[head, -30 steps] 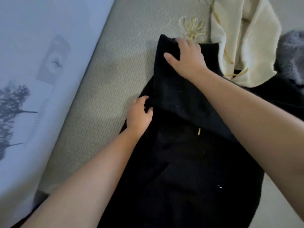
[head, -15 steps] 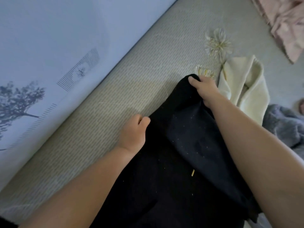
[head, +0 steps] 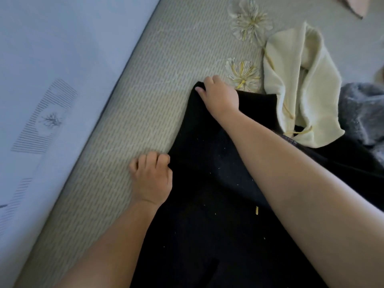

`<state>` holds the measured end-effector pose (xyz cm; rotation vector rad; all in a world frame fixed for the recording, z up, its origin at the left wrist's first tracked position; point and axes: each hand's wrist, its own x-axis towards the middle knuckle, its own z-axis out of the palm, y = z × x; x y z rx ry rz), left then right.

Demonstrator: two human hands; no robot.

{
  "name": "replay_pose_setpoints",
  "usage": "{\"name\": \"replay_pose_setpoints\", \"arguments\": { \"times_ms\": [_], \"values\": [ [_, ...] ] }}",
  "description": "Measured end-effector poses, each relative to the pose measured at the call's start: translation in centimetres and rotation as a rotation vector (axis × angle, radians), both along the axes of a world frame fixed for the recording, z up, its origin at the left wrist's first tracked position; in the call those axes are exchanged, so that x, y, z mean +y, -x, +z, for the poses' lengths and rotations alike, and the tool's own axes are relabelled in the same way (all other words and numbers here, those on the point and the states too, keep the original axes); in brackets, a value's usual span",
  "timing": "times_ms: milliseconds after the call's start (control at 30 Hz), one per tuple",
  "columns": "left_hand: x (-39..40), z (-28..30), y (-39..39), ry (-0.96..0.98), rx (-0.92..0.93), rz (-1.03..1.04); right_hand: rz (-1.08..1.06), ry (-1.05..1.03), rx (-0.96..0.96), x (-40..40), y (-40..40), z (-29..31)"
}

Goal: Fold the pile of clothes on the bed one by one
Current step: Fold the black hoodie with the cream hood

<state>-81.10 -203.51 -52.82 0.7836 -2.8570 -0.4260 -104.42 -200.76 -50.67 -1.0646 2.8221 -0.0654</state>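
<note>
The black garment [head: 207, 183] lies flat on the bed [head: 145, 90], long axis running from near edge to far corner, where the right hand [head: 220, 96] pinches it; the left hand [head: 151, 177], nearer, holds its left edge in a curled grip.

A bed [head: 145, 104] covered in pale, flower-printed fabric is seen. On it are spread a black garment [head: 207, 204] at near centre, a cream garment [head: 301, 80] far right, and a grey garment [head: 363, 111] beside that.
</note>
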Motion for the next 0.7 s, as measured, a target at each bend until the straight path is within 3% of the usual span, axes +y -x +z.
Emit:
{"name": "replay_pose_setpoints", "arguments": {
  "times_ms": [233, 400, 567, 633, 700],
  "values": [
    [0.2, 0.1, 0.4, -0.045, -0.048, 0.055, -0.108, -0.008, 0.008, 0.2, 0.5, -1.5],
    [0.3, 0.3, 0.8, -0.044, -0.068, 0.037, 0.002, -0.02, -0.027, 1.7, -0.2, 0.4],
    [0.5, 0.5, 1.0, -0.04, -0.091, 0.033, -0.029, 0.178, 0.114, 11.6, -7.1, 2.7],
    [0.7, 0.7, 1.0, -0.024, -0.104, 0.039, -0.09, 0.08, 0.124, 16.5, -9.5, 2.5],
    [0.9, 1.0, 0.9, -0.008, -0.124, 0.033, -0.194, -0.046, -0.005, 20.7, -11.0, 2.0]
  ]
}}
